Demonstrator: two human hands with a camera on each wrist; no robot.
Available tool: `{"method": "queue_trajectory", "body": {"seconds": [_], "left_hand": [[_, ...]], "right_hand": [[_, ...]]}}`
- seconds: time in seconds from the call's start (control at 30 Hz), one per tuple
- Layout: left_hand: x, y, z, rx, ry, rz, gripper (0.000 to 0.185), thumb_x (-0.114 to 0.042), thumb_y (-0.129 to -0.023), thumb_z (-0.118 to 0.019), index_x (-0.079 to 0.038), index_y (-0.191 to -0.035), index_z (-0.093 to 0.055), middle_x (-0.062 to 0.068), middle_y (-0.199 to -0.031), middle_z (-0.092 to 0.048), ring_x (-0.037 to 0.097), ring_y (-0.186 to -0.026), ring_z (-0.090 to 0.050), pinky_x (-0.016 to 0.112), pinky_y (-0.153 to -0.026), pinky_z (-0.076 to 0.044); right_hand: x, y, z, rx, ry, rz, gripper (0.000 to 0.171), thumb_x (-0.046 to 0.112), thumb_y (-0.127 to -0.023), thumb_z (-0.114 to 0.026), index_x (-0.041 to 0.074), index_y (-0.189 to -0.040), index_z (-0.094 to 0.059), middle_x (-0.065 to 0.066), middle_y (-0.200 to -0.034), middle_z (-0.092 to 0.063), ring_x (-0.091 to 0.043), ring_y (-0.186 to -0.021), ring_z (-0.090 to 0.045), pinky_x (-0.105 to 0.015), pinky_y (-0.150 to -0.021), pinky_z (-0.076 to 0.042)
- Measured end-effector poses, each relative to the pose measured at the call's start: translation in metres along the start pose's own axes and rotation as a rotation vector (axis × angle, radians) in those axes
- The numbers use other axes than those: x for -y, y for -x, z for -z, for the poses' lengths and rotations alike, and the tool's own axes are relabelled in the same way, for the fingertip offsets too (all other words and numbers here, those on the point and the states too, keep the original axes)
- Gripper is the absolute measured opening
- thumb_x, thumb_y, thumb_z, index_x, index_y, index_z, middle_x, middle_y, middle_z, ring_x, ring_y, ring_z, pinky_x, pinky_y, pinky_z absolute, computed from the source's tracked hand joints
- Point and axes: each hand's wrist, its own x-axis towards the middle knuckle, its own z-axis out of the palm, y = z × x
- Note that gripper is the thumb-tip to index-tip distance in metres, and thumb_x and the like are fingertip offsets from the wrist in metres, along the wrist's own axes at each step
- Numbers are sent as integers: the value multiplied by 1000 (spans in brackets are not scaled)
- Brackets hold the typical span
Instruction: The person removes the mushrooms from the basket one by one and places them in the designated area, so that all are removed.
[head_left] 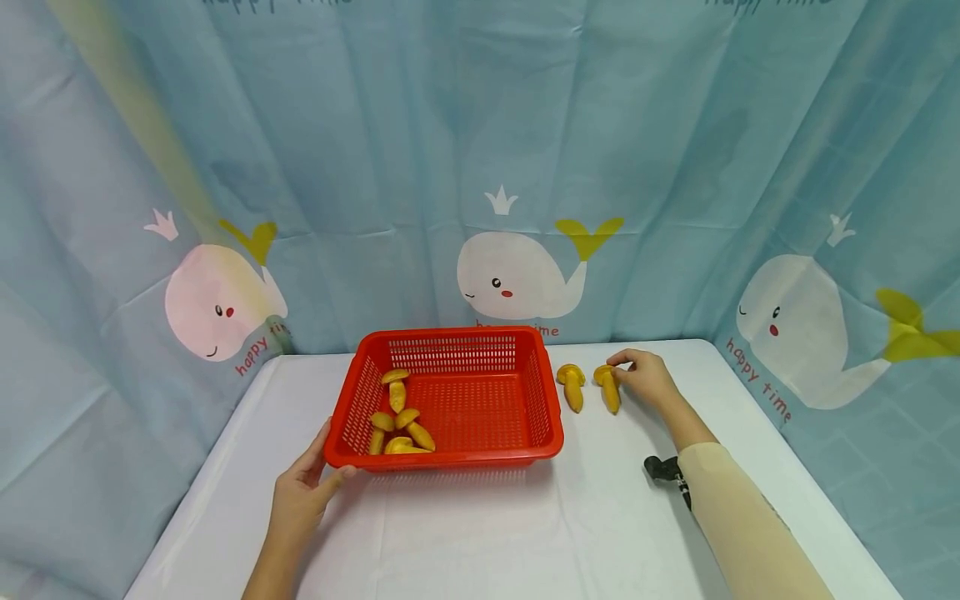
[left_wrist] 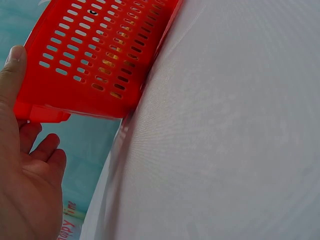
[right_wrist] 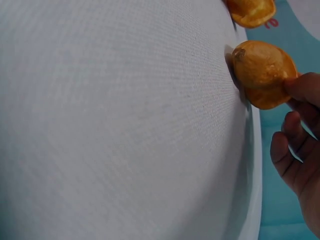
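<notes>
We see a red basket [head_left: 450, 400] near the middle of a white table [head_left: 525, 533], back toward a blue whale-print curtain [head_left: 480, 167]. Inside it, at the near left corner, lie several yellow toy mushrooms [head_left: 397, 421], one a little farther back than the rest.

Left hand [head_left: 300, 496]: at the basket's near left corner. We note the thumb [left_wrist: 12, 70] laid against the outer wall by the rim, the other fingers tucked under the rim's lip. The fingers are loosely curved; the hand holds the corner lightly.

Right hand [head_left: 647, 379]: on the table right of the basket. We see its fingertips [right_wrist: 305, 87] touching the cap of a yellow mushroom [head_left: 608, 386] that lies on the cloth. The remaining fingers are curled in beside it. Whether the mushroom is pinched or only touched, we cannot tell; it is not lifted.

A second mushroom [head_left: 572, 385] lies just beside the first, between it and the basket's right wall, apart from both.

We note a black wrist strap [head_left: 663, 471] on the right forearm, with a pale sleeve [head_left: 742, 525] behind it.
</notes>
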Motion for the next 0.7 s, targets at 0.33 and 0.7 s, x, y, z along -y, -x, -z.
{"method": "queue_trajectory", "body": {"seconds": [0.33, 0.7], "left_hand": [[-1, 1, 0, 4, -6, 0, 78, -12, -89, -80, -26, -156, -43, 2, -160, -43, -11, -138, -41, 5, -102, -39], [0, 0, 0, 7, 15, 4, 77, -13, -90, -79, -27, -156, -44, 1, -160, -43, -8, -140, -41, 5, -103, -38]], "right_hand": [[0, 1, 0, 10, 1, -8, 20, 16, -97, -67, 9, -115, -74, -12, -109, -71, -23, -80, -53, -30, -67, -47], [-1, 5, 0, -15, -2, 19, 18, 15, -96, -71, 9, -113, -75, -10, -99, -71, -21, -75, -53, -30, -64, -47]]}}
